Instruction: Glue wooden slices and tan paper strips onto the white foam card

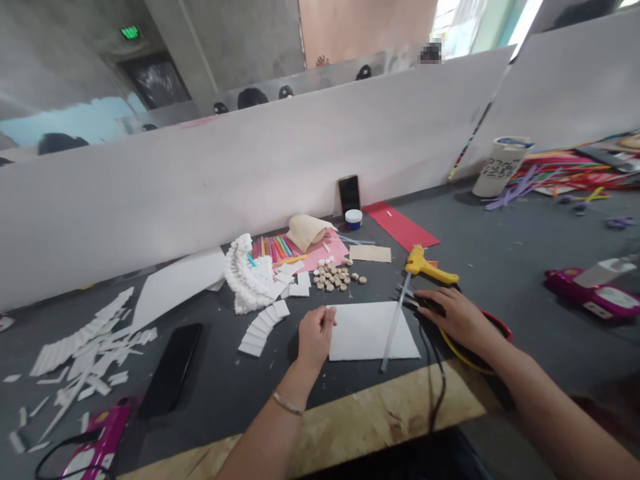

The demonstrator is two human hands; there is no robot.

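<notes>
My left hand [315,339] is closed at the left edge of a white rectangular card [363,331] lying on the dark table. Whether anything sits inside its fingers is hidden. On the card's right side, my right hand [453,317] has its fingers on the dark handles of a pair of scissors [409,298], blades pointing left and away. Just beyond stands a yellow glue gun [425,265]; a long translucent glue stick [395,323] runs from it across the card. Behind the card lies a pile of small round beige pieces [333,276].
White squares [264,328], a bumpy white piece [245,283] and coloured sticks [273,248] lie left of centre. A black phone [173,367] and white paper strips [87,360] are farther left. Magenta devices [595,293] sit at both sides. A white partition [250,173] rises behind.
</notes>
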